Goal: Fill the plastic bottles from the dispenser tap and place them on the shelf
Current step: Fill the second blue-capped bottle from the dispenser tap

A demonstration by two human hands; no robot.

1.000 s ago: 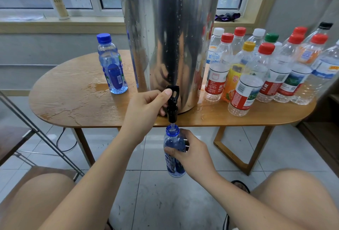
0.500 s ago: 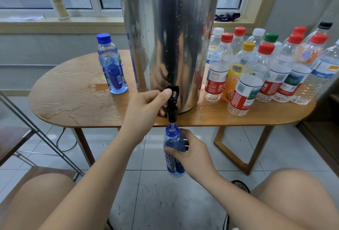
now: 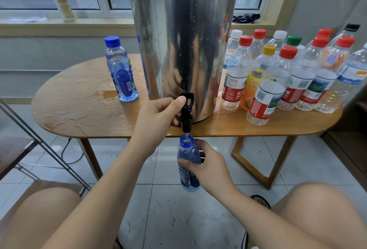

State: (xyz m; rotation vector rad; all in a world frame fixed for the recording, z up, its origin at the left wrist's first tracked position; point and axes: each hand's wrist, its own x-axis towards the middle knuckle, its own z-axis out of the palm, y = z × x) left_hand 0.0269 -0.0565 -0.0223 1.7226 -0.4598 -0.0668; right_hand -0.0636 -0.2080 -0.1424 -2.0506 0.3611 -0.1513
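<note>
Neither hand has changed position since the earlier frames, and the bottle under the tap sits at the same height.

1. Far left: a slanted metal frame (image 3: 39, 143) stands on the tiled floor (image 3: 178, 219) beside the surface (image 3: 79, 113). A pump bottle (image 3: 61, 2) stands upright on the window sill (image 3: 29, 27) behind it.

2. Left part of the surface: a capped bottle (image 3: 122, 73), blue-tinted with a blue cap, stands upright just left of the dispenser. A puddle (image 3: 105, 94) lies on the wood, touching the bottle's base on its left side.

3. Centre: the steel dispenser (image 3: 184, 50) stands at the front edge of the surface, its wall beaded with droplets. The black tap (image 3: 186, 111) projects from its base, over the edge.

4. Left hand (image 3: 156, 117): the thumb lies against the tap lever and the fingers are curled round the tap body, gripping it.

5. Below the tap: the open bottle (image 3: 188, 167), blue and uncapped, is held upright in the air below the surface edge, its neck directly under the spout. A thin stream (image 3: 186, 134) runs from spout to neck. The fill level cannot be read.

6. Right hand (image 3: 206, 167): the fingers and thumb are wrapped round the middle of the open bottle.

7. Right part of the surface: a group of bottles (image 3: 288, 73), clear, capped in red, white, yellow, green and black, stands upright, packed closely together. A dark cloth (image 3: 246, 17) lies on the sill behind them.
</note>
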